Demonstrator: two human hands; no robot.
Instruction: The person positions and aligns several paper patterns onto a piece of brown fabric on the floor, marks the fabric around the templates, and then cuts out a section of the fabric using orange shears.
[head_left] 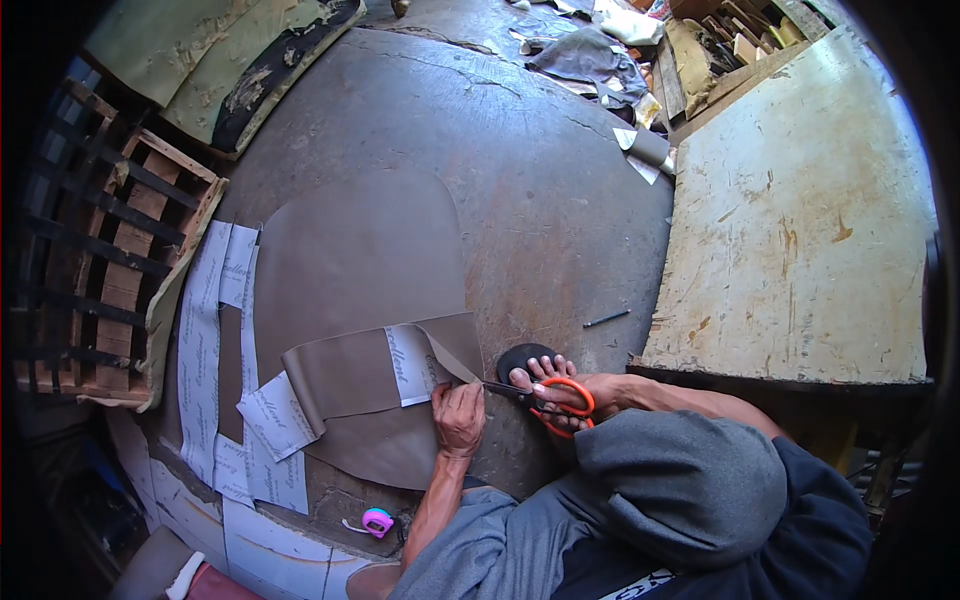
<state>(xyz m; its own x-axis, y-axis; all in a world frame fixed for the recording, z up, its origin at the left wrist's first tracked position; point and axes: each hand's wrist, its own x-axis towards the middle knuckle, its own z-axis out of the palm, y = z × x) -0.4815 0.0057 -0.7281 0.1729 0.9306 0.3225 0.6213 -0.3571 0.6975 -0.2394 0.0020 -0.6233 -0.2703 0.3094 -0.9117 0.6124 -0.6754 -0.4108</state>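
My left hand (460,418) pinches the edge of a brown leatherette strip (345,372), whose near right corner is folded over and shows a white printed backing. My right hand (590,392) grips scissors (570,408) with orange handles. Their dark blades point left and reach the strip's edge beside my left fingers; how far they are parted cannot be made out. Beneath the strip lies a large brown leatherette piece (365,240) with a rounded outline, flat on the floor. My foot in a black sandal (522,358) rests just beyond the scissors.
White-backed offcuts (200,350) lie at left beside a slatted wooden frame (140,260). A pink tape measure (377,522) sits near me. A dark pen-like stick (607,318) lies right of the foot. A worn pale board (790,220) stands at right; scraps (590,60) are heaped at the back.
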